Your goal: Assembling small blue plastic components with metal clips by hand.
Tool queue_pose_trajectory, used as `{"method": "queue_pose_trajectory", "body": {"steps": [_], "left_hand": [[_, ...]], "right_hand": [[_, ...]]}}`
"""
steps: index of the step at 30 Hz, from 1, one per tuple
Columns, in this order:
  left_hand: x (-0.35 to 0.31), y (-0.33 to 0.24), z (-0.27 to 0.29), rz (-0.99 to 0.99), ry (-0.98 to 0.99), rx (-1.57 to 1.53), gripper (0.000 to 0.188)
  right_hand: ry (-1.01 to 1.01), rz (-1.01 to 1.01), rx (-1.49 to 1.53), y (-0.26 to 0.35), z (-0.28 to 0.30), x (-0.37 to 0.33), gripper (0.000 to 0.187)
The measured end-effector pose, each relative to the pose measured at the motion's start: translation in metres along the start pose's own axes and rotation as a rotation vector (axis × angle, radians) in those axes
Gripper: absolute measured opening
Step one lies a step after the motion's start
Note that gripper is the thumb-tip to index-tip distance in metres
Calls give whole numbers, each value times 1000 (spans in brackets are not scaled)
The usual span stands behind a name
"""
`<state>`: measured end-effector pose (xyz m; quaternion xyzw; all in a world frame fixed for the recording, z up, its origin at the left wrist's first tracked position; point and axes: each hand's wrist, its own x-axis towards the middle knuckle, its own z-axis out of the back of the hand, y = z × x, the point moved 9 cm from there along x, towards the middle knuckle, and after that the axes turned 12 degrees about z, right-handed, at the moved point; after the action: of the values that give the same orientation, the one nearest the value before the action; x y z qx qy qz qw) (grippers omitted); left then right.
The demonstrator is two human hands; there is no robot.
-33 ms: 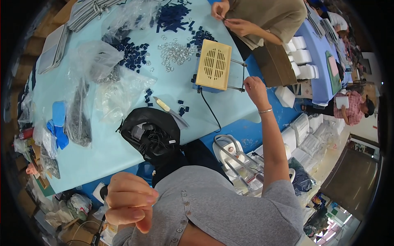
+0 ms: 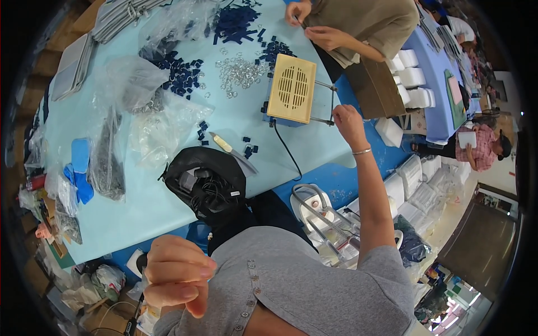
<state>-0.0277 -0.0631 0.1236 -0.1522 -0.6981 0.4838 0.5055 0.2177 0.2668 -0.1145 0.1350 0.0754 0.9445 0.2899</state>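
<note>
My left hand (image 2: 176, 277) is raised close in front of my chest, its fingers curled in. The inside of the hand is hidden, and nothing shows between the fingers. My right hand (image 2: 348, 123) reaches out over the table's right edge, fingers pressed together, beside the end of a metal rod frame (image 2: 333, 103). Whether it grips the frame or some small thing there, I cannot tell. That frame sticks out from a boxy machine (image 2: 291, 88) with a beige vented top and blue body. Its black cord (image 2: 287, 150) hangs toward me.
On the light-blue table (image 2: 140, 207) lie metal rings (image 2: 241, 71), dark-blue strap pieces (image 2: 235, 25), plastic bags (image 2: 130, 81) and a cutter knife (image 2: 222, 143). A black bag (image 2: 206, 182) sits before me. Across the corner, a co-worker's hands (image 2: 328, 37) work on something small.
The co-worker's hands have shifted slightly, one a little to the left. My own hands keep their places.
</note>
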Motion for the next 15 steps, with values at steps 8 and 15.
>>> {"method": "queue_pose_trajectory", "body": {"steps": [8,15], "left_hand": [[0,2,-1,14,14,13,31],[1,6,-2,12,10,10,31]], "right_hand": [[-38,8,-10,0,3,2,7],[-95,-11,58,2,4,3,8]]}}
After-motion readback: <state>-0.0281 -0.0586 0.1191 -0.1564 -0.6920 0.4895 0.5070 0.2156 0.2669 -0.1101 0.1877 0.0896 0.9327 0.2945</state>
